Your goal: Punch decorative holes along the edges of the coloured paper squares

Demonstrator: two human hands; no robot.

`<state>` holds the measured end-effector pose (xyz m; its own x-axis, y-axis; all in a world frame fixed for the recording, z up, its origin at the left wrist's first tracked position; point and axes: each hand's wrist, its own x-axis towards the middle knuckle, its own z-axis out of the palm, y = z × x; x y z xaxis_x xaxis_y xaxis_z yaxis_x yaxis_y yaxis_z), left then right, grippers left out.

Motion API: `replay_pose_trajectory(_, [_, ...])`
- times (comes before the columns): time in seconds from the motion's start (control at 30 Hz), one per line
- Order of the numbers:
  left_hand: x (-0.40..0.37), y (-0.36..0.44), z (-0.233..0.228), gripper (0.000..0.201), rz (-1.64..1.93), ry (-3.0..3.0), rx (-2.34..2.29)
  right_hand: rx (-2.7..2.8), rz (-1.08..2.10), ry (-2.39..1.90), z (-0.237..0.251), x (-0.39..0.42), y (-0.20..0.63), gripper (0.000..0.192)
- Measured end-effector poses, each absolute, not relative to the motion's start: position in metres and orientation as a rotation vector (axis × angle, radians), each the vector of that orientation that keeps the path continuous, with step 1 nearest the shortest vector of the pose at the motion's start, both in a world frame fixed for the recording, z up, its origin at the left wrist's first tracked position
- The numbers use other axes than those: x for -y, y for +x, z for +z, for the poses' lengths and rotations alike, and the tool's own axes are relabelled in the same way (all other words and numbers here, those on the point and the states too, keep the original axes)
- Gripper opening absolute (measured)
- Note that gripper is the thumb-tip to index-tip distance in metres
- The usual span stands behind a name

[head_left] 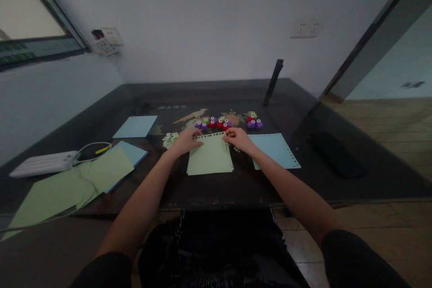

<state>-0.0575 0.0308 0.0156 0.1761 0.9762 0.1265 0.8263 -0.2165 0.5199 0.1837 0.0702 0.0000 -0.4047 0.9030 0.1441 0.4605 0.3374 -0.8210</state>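
Observation:
A light green paper sheet [209, 156] with a row of punched holes along its far edge lies on the dark table [202, 189] in front of me. My left hand [186, 141] pinches its far left corner. My right hand [238, 138] holds its far right corner. Just beyond the sheet sits a row of small craft punches [213, 123] in purple, red and green, and a second cluster of punches [254, 120] lies to the right. A light blue sheet [277, 149] with punched holes along its edges lies right of my right hand.
Green sheets [67, 184] and a blue sheet [135, 126] lie at the left, beside a white power bank [42, 164] with a cable. A pile of small paper cut-outs [169, 139] sits near my left hand. A dark stand [273, 82] rises at the back. A black phone [337, 153] lies right.

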Motion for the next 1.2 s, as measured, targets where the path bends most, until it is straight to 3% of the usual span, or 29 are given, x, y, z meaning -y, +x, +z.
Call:
replay_pose_trajectory(0.13, [-0.037, -0.07, 0.019, 0.021, 0.702, 2.025, -1.671, 2.039, 1.117, -1.148, 0.003, -0.069, 0.185, 0.015])
replay_pose_trajectory(0.5, [-0.033, -0.063, 0.022, 0.045, 1.122, 1.501, -1.524, 1.875, 1.25, -1.072, 0.01, -0.071, 0.19, 0.021])
replay_pose_trajectory(0.77, [-0.027, -0.053, 0.02, 0.04, 0.857, 1.467, -1.369, 1.599, 1.131, -0.99, 0.015, -0.082, 0.198, 0.028])
replay_pose_trajectory(1.03, [-0.03, -0.053, 0.02, 0.042, 0.922, 1.594, -1.592, 1.687, 1.179, -1.026, 0.014, -0.078, 0.197, 0.029])
replay_pose_trajectory(1.2, [-0.028, -0.052, 0.02, 0.044, 0.963, 1.498, -1.477, 1.678, 1.177, -1.04, 0.015, -0.076, 0.196, 0.031])
